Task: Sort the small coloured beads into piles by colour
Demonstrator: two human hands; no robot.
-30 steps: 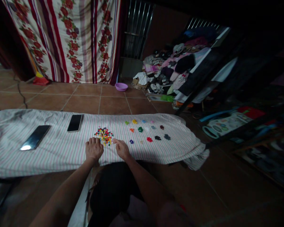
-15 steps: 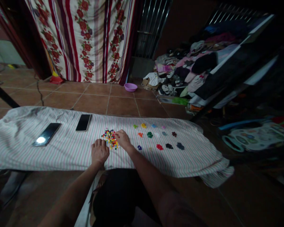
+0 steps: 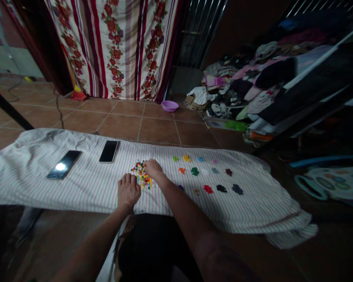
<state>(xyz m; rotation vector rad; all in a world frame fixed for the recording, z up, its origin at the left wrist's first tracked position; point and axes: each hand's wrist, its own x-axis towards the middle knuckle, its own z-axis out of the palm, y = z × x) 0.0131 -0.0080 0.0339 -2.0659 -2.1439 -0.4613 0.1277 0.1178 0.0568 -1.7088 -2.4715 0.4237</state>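
A mixed pile of small coloured pieces (image 3: 144, 178), perhaps beads, lies on a striped cloth (image 3: 91, 188). My right hand (image 3: 153, 167) reaches over the pile's upper right edge with thumb and fingers pinched together; whatever is between the fingertips is too small to make out. Palm down on the cloth, my left hand (image 3: 129, 190) rests just left of the pile, its fingers lying flat and holding nothing. To the right are several single-colour heaps, among them a yellow heap (image 3: 186, 158), a dark green heap (image 3: 195, 171) and a red heap (image 3: 208, 189). My right forearm partly covers a purple heap (image 3: 180, 188).
Two phones lie left of the pile: one phone (image 3: 109, 151) with a dark screen and another phone (image 3: 65, 164) reflecting light. Beyond the cloth, a purple basin (image 3: 170, 106) stands on the tiled floor near a heap of clothes (image 3: 223, 90). A floral curtain (image 3: 114, 47) hangs behind.
The view has shifted, so the scene sits further right. My right hand has moved slightly toward the far part of the pile. My left hand stays beside it.
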